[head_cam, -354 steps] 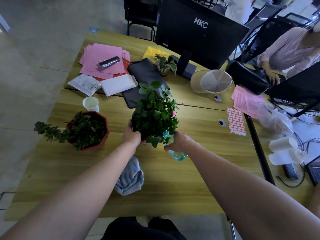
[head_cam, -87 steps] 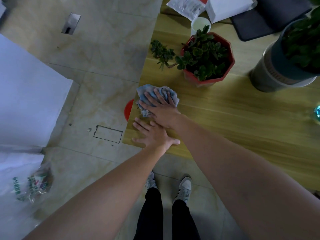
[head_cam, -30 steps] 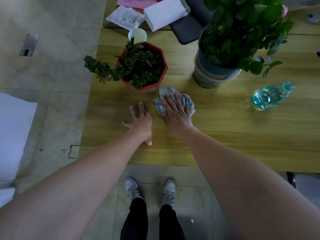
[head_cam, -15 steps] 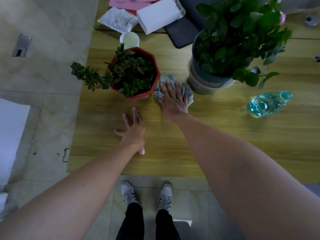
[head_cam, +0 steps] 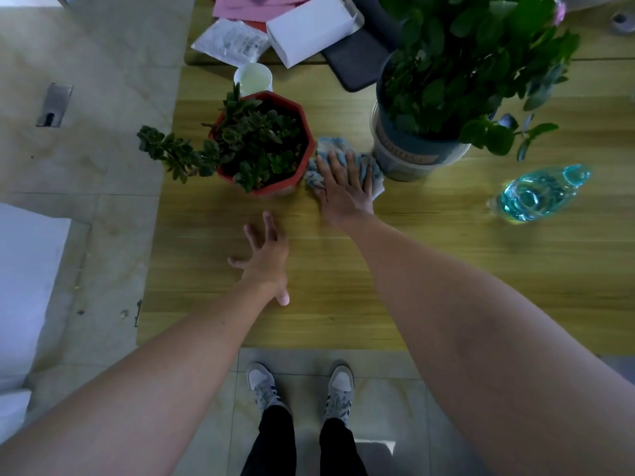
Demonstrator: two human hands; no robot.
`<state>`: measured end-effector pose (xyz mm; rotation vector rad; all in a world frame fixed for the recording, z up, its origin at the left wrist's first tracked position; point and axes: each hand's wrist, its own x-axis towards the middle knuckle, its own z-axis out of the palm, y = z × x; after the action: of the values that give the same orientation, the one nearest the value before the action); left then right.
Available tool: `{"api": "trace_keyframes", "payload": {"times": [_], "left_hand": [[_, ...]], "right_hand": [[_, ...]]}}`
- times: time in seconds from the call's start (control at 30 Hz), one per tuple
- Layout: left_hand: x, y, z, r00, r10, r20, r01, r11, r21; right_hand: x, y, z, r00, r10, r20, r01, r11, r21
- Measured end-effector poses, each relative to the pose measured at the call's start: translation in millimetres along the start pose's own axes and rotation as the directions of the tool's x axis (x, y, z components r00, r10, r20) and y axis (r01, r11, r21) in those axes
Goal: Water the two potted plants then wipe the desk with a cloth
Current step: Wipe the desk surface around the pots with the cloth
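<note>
At the desk's far edge lie pink papers [head_cam: 240, 8], with a white box [head_cam: 309, 29] resting partly on them and a clear packet [head_cam: 229, 42] just left of the box. A dark pad [head_cam: 360, 60] sits right of the box, a white cup [head_cam: 253, 79] stands nearer, below the packet, and a small round object [head_cam: 621, 22] lies at the far right, too blurred to identify. On the tiled floor [head_cam: 103, 207] are a metal plate [head_cam: 54, 104], a white sheet [head_cam: 24, 286] at the left edge, and the person's grey shoes [head_cam: 264, 389] below black trousers [head_cam: 275, 444].
</note>
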<state>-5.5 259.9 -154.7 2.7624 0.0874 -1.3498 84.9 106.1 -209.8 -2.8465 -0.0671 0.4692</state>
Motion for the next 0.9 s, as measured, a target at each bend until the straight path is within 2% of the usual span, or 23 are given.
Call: {"api": "trace_keyframes", "payload": {"times": [0.3,0.47,0.67,0.9], "left_hand": [[1,0,1,1.000,-0.004,-0.016,0.004,1.000,0.030],[-8,-3,2,0.997,0.032,-0.068,-0.029,0.999,0.042],[-21,0,5,0.994,0.030,-0.101,-0.025,0.998,0.056],[-22,52,4,0.978,0.204,-0.034,-0.198,0.972,0.130]], "right_hand": [[-36,3,16,0.999,-0.029,-0.039,0.031,0.999,0.039],[-64,12,21,0.998,-0.039,-0.043,0.040,0.999,0.033],[-105,38,31,0.993,-0.013,-0.118,0.022,0.997,0.078],[-141,77,32,0.987,0.085,-0.136,-0.069,0.991,0.114]]}}
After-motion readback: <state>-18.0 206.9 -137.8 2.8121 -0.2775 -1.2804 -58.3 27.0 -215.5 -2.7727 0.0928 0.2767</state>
